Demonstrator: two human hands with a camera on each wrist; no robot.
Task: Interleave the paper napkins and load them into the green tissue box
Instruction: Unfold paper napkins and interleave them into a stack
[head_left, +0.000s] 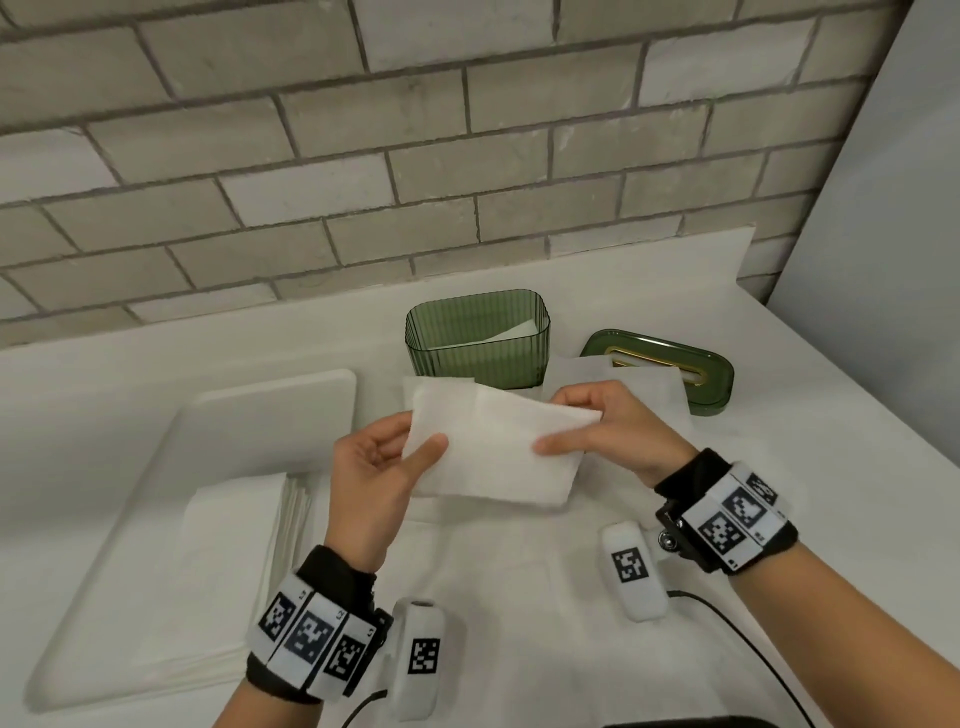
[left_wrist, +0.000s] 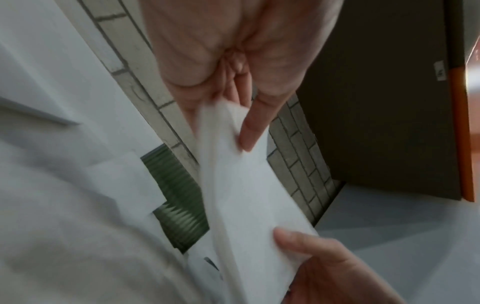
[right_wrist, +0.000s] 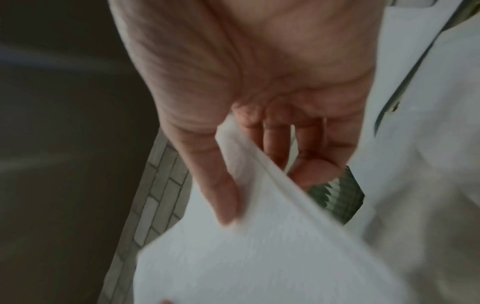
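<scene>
A folded white paper napkin (head_left: 493, 452) is held above the table in front of the green tissue box (head_left: 478, 338). My left hand (head_left: 400, 457) pinches its left end, thumb on top. My right hand (head_left: 571, 426) pinches its right end between thumb and fingers. The left wrist view shows the napkin (left_wrist: 246, 195) under my left thumb; the right wrist view shows the napkin (right_wrist: 259, 246) under my right thumb. The ribbed box stands open with some white paper inside. More napkins (head_left: 618, 379) lie flat beside and under the held one.
The box's green lid (head_left: 711, 364) lies to the right of the box. A white tray (head_left: 171, 467) at the left carries a stack of napkins (head_left: 228, 561). A brick wall stands behind; a white panel closes the right side.
</scene>
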